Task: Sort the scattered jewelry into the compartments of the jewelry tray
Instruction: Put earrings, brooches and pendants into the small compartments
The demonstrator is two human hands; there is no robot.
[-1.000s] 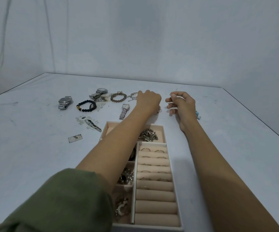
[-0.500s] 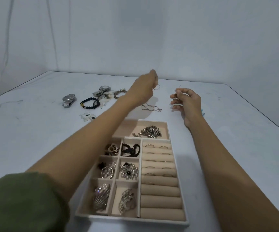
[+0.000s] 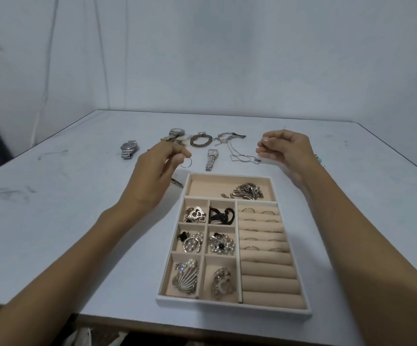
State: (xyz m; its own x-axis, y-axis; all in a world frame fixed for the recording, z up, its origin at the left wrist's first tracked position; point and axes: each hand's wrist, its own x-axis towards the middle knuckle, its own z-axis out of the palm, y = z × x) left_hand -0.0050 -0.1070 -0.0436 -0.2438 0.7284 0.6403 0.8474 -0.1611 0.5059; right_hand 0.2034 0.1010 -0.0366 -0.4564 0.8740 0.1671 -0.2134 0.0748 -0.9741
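Two hands hang over the far end of the jewelry tray (image 3: pixel 235 307) in the single head view; the left hand (image 3: pixel 156 176) pinches a thin hoop (image 3: pixel 186 163) between thumb and forefinger, the hoop dangling just beyond the tray's far-left corner; the right hand (image 3: pixel 287 152) has its fingers curled with thumb and forefinger nipped together, seemingly on something very small (too fine to make out). The step in hand looks like carrying a picked-up piece to its place; the next move calls for bringing the hoop back over the tray and releasing it into a fitting compartment, perhaps the long one (image 3: pixel 202 187) at the far end; two watches (image 3: pixel 128 149), a slim watch (image 3: pixel 212 159), bracelets (image 3: pixel 201 140) and a chain (image 3: pixel 243 157) lie unsorted on the surface (image 3: pixel 52 221); both forearms reach forward, wrists raised, left palm turned inward.
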